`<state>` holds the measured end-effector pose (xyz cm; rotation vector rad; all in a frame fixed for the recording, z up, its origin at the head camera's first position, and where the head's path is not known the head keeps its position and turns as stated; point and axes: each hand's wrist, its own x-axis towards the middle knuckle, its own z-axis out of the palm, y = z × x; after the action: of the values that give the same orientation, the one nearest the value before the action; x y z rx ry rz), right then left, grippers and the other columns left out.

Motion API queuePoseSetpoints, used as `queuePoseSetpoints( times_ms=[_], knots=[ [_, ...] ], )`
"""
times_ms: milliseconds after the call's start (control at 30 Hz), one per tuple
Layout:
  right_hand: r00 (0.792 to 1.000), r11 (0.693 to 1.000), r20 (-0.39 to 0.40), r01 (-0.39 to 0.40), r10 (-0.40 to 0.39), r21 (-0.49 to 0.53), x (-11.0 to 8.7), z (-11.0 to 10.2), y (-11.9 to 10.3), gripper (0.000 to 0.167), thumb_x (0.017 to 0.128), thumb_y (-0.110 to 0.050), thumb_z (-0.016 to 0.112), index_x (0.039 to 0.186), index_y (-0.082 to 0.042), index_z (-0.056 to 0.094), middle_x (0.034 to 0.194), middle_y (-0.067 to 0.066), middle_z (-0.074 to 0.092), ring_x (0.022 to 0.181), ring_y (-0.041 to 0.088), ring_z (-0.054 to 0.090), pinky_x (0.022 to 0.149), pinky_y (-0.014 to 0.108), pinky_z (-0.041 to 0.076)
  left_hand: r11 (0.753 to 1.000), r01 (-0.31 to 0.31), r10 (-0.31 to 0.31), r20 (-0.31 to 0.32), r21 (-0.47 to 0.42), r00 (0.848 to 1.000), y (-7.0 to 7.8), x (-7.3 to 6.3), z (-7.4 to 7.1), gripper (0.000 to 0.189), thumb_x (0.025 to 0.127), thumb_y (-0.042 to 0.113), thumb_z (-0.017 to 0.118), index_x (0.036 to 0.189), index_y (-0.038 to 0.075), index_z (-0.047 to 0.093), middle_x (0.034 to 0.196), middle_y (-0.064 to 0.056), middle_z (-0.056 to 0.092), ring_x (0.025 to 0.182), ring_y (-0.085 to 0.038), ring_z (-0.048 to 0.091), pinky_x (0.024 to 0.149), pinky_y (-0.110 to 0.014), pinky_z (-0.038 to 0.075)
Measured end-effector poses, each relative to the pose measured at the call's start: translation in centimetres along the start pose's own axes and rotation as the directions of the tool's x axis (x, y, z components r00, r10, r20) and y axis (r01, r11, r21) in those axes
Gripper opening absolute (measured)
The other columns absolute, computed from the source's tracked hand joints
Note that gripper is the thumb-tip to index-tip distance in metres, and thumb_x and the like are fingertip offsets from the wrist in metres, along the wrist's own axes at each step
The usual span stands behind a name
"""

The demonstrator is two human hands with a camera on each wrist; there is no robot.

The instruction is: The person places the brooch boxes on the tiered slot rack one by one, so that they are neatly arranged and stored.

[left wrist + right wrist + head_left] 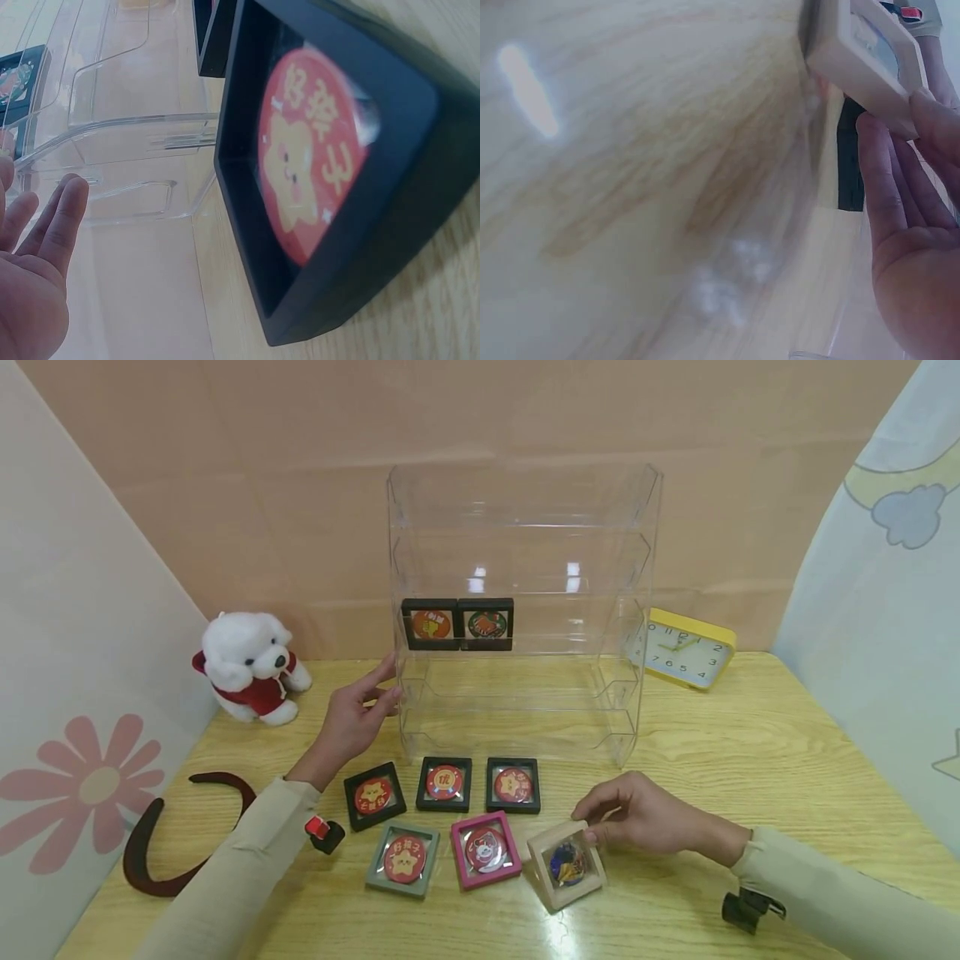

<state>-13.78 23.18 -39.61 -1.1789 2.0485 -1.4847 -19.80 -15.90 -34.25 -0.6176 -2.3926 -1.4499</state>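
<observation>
In the head view my right hand (637,814) pinches a beige display frame (542,853) with a dark blue and gold round piece inside. The frame is tilted, its near edge low over the table; the right wrist view shows thumb and fingers at its corner (870,97). My left hand (354,717) touches the left side of a clear acrylic tiered rack (517,702), its fingers fairly straight. On one rack tier two black frames (458,650) stand side by side. A black frame with a red star badge (315,157) looms close in the left wrist view.
Before the rack lie three black frames (444,809), a green frame (431,860) and a pink frame (457,852). A white plush dog (251,652) sits at left, above a dark red curved band (138,852). A yellow clock (686,647) stands behind the rack's right side.
</observation>
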Motion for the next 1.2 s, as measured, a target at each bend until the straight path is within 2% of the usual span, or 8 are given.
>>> queuePoseSetpoints(
  times_ms=[300, 533, 667, 867, 1033, 1200],
  knots=[
    [0.997, 0.996, -0.057, 0.046, -0.051, -0.082, 0.8, -1.4, -1.2, 0.018, 0.085, 0.001, 0.069, 0.102, -0.002, 0.070, 0.098, 0.009, 0.069, 0.086, 0.022, 0.066, 0.070, 0.038, 0.058, 1.000, -0.016, 0.016, -0.010, -0.001, 1.000, 0.0, 0.1, 0.0, 0.047, 0.095, -0.001, 0.054, 0.141, -0.001, 0.042, 0.130, -0.025, 0.051, 0.090, -0.035, 0.065, 0.070, -0.033, 0.057],
    [0.976, 0.976, -0.182, 0.084, -0.121, -0.199, 2.2, -3.9, -3.3, 0.021, 0.082, 0.008, 0.069, 0.100, -0.002, 0.071, 0.096, 0.008, 0.069, 0.083, 0.016, 0.065, 0.064, 0.032, 0.058, 1.000, -0.011, 0.011, -0.014, 0.002, 1.000, 0.0, 0.1, 0.0, 0.047, 0.095, -0.002, 0.054, 0.140, -0.001, 0.042, 0.130, -0.025, 0.051, 0.091, -0.035, 0.065, 0.070, -0.031, 0.057],
    [0.946, 0.970, -0.298, 0.058, -0.129, -0.234, 3.0, -5.5, -4.6, 0.022, 0.081, 0.012, 0.068, 0.099, 0.001, 0.071, 0.096, 0.009, 0.068, 0.084, 0.014, 0.065, 0.064, 0.028, 0.058, 1.000, -0.016, 0.016, -0.016, -0.003, 1.000, 0.1, 0.0, 0.0, 0.047, 0.095, -0.002, 0.055, 0.140, -0.002, 0.042, 0.131, -0.025, 0.051, 0.091, -0.036, 0.064, 0.070, -0.030, 0.057],
    [0.880, 0.967, -0.455, 0.019, -0.138, -0.255, 4.8, -7.3, -6.0, 0.020, 0.081, 0.014, 0.067, 0.098, 0.005, 0.070, 0.096, 0.011, 0.068, 0.086, 0.013, 0.066, 0.067, 0.026, 0.057, 1.000, -0.017, 0.016, -0.015, -0.017, 1.000, 0.1, -0.1, 0.0, 0.047, 0.094, -0.002, 0.055, 0.140, -0.002, 0.042, 0.132, -0.025, 0.050, 0.092, -0.038, 0.064, 0.071, -0.033, 0.057],
    [0.842, 0.968, -0.525, -0.015, -0.122, -0.249, 6.1, -8.4, -6.8, 0.017, 0.084, 0.008, 0.067, 0.101, 0.008, 0.069, 0.096, 0.006, 0.068, 0.084, 0.011, 0.066, 0.071, 0.025, 0.057, 0.999, -0.005, 0.004, -0.013, -0.040, 1.000, 0.0, -0.2, 0.1, 0.047, 0.094, -0.002, 0.055, 0.140, -0.002, 0.042, 0.133, -0.025, 0.048, 0.092, -0.038, 0.063, 0.071, -0.038, 0.057],
    [0.808, 0.979, -0.578, -0.003, -0.117, -0.202, 7.0, -9.4, -7.0, 0.019, 0.085, 0.004, 0.067, 0.102, 0.012, 0.067, 0.091, 0.004, 0.070, 0.080, 0.012, 0.068, 0.071, 0.026, 0.057, 0.999, -0.015, 0.014, -0.015, -0.028, 1.000, 0.0, -0.2, 0.1, 0.047, 0.095, -0.002, 0.054, 0.140, -0.002, 0.043, 0.132, -0.024, 0.050, 0.091, -0.037, 0.064, 0.071, -0.034, 0.057]
  ],
)
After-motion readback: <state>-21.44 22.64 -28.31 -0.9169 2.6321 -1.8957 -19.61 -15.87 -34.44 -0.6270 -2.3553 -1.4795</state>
